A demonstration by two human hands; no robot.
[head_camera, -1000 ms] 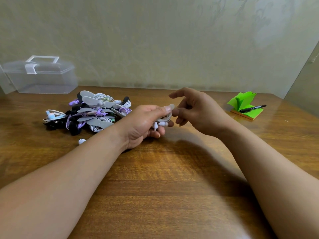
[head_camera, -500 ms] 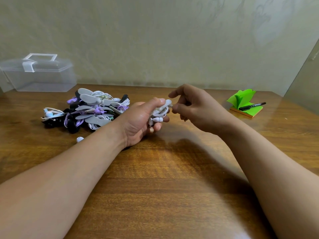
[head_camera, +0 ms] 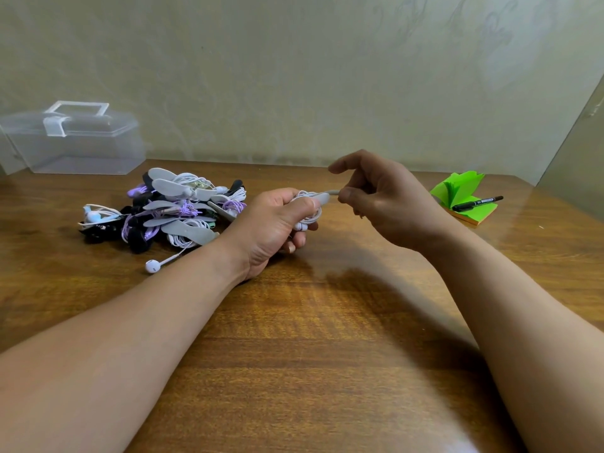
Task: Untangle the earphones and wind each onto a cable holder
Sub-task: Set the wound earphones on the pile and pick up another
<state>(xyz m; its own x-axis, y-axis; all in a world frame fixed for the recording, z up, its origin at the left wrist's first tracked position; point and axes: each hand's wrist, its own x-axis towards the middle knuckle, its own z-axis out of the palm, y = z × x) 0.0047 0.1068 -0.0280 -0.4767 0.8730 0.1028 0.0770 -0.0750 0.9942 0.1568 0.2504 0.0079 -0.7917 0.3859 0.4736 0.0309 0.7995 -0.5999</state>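
Cable holder [head_camera: 322, 200], grey, wound with white earphones [head_camera: 305, 220]: held just above the desk [head_camera: 327, 354], long axis roughly left-right, free end pointing right. Left hand [head_camera: 277, 223] curled round it; right hand [head_camera: 385, 204] pinches that end. Pile of wound earphones [head_camera: 176, 207] lies left.

Left hand [head_camera: 274, 223], just right of pile [head_camera: 176, 207] — grip covers most of white earphones [head_camera: 309, 220] and grey holder [head_camera: 323, 199]; only holder tip, few cable loops, two buds show. Its wrist blocks pile's right edge. Right hand [head_camera: 385, 204], further right of pile: thumb meets holder tip, whether pinching cable cannot tell. Pile itself — lower bundles buried, count unclear. Clear box [head_camera: 75, 142], behind-left of pile, cut by left frame edge. Marker [head_camera: 478, 203], far right of pile: print too small to read. Both forearms [head_camera: 130, 338] run off frame.
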